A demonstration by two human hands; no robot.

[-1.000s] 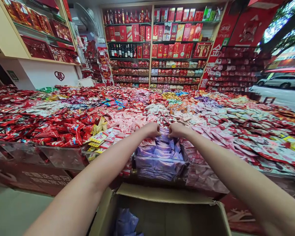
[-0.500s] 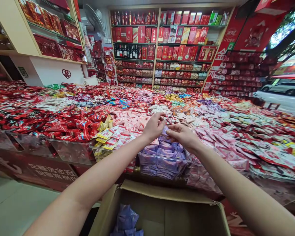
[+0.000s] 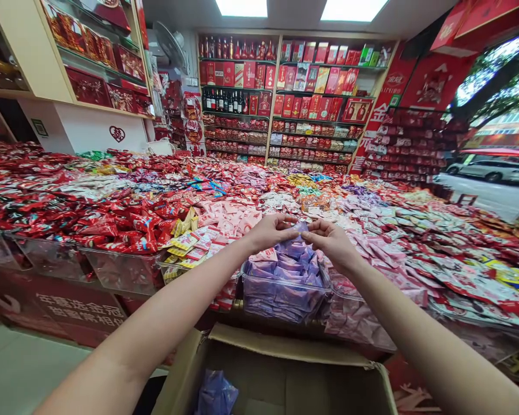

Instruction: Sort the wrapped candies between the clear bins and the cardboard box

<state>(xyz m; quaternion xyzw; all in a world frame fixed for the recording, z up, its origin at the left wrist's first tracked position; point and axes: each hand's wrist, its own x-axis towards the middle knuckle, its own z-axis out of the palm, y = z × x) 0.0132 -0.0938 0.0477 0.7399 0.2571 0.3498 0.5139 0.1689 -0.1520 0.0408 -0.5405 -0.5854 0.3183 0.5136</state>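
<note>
Between my two hands, just above a clear plastic bin (image 3: pixel 285 286), is a small purple packet (image 3: pixel 301 226). My left hand (image 3: pixel 273 231) pinches its left side with thumb and fingers. On its right side, my right hand (image 3: pixel 327 238) grips it the same way. Below, purple packets (image 3: pixel 285 270) fill the bin in a heap. Closer to me stands an open cardboard box (image 3: pixel 277 349), with a few more purple packets (image 3: pixel 216 393) lying in its left part.
Red packets (image 3: pixel 125 225) lie heaped in bins to the left, pink packets (image 3: pixel 380 253) to the right. Yellow-and-white packets (image 3: pixel 185 242) sit left of the purple bin. Shelves (image 3: pixel 277 104) with bottles and red boxes stand at the back.
My hands have come level on either side of the purple packet, the left now pinching it more plainly. The view has tilted up, showing ceiling lights.
</note>
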